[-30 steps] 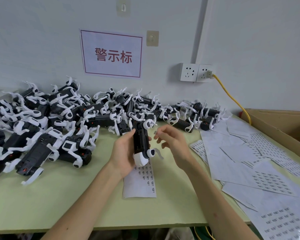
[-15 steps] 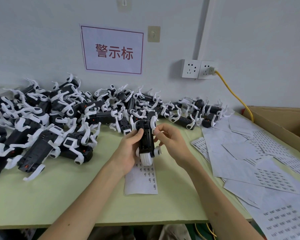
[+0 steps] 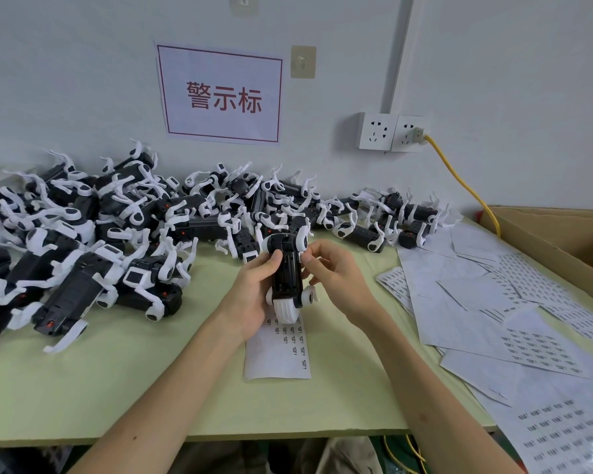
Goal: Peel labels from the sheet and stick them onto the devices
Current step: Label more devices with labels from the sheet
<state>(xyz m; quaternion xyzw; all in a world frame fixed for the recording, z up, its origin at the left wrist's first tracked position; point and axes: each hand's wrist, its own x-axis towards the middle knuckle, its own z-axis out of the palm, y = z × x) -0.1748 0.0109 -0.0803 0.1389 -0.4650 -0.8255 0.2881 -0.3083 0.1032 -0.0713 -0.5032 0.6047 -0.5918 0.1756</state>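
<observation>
Forearms reach in from the near edge of the pale green counter [image 3: 117, 388] and meet over a narrow label sheet [image 3: 277, 354], which lies flat with its long side running away from the person. Just above the sheet's far end, 2 hands hold 1 black-and-white device [image 3: 288, 273] off the counter. Its long axis runs near to far: the rounded white end points back at the person, and the end with white limbs points toward the wall. The left hand [image 3: 252, 292] grips the device's left flank, fingers curled behind it and thumb laid on top. The right hand [image 3: 338, 275] pinches the device's upper right edge between thumb and forefinger; its fingers [image 3: 311, 258] are bent. Whether a label sits under them is too small to tell.

To the right, loose label sheets [image 3: 493, 302] overlap, beside a cardboard box [image 3: 562, 241]. Farther back and left lies a tangled pile of devices [image 3: 117, 227]. On the wall hang a red-lettered sign [image 3: 220, 94] and 2 sockets [image 3: 392, 131], 1 feeding a yellow cable [image 3: 459, 179].
</observation>
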